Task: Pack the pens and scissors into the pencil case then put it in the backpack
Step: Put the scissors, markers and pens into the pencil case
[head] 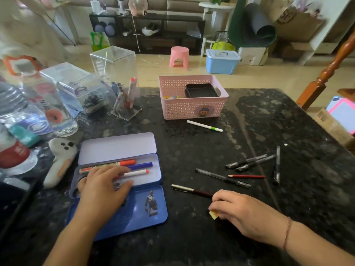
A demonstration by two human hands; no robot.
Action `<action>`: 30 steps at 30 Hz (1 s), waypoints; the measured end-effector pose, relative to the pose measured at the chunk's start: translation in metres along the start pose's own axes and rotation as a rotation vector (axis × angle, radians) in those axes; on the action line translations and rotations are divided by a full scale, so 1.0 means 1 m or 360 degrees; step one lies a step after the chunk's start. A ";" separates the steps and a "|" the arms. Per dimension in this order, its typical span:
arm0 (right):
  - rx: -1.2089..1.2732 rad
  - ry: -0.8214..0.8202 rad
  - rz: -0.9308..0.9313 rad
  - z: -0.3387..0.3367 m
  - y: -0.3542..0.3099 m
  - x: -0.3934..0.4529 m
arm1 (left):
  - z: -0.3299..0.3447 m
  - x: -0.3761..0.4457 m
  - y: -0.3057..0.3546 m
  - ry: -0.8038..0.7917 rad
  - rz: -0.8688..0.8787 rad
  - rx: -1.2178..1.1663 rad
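Note:
An open blue tin pencil case (149, 206) lies at the front left of the dark table, its lilac lid (117, 144) folded back. Inside are a red-capped marker (107, 165), a blue marker (142, 166) and a white marker (138, 172). My left hand (103, 189) rests flat in the case over dark ring handles that look like scissors (81, 180). My right hand (244, 210) is curled, pinching a small yellow piece (213, 215), with its fingertips at the end of a dark red pen (192, 191). Several black pens (247, 161), a red pencil (246, 176) and a white marker (204, 125) lie loose.
A pink basket (194, 110) holding a black tray stands at the middle back. Clear plastic boxes (113, 73), bottles (17, 120) and a white plush toy (59, 160) crowd the left side. The table's right edge drops to the floor near a wooden post (326, 72).

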State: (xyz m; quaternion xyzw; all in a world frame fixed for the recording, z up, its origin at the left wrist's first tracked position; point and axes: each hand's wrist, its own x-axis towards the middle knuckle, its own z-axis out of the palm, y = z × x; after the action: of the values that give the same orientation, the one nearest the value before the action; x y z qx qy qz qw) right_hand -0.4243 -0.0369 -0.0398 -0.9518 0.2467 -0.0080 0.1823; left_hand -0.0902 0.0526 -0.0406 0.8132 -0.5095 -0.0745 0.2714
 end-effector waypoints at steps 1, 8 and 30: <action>0.0008 -0.0009 0.0015 0.000 -0.002 -0.001 | -0.003 0.001 0.000 0.0018 -0.0051 -0.0067; 0.0037 0.0475 -0.0026 -0.043 -0.064 0.096 | -0.007 0.003 -0.011 0.0110 -0.0132 -0.0090; -0.0227 -0.0191 0.0295 -0.020 -0.102 0.200 | -0.023 0.002 -0.010 -0.0084 -0.0228 -0.0283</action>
State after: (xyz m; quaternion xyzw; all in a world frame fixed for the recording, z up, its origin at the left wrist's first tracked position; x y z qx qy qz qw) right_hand -0.2030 -0.0559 0.0001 -0.9342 0.3223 0.0834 0.1284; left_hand -0.0721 0.0630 -0.0262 0.8180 -0.4483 -0.1601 0.3229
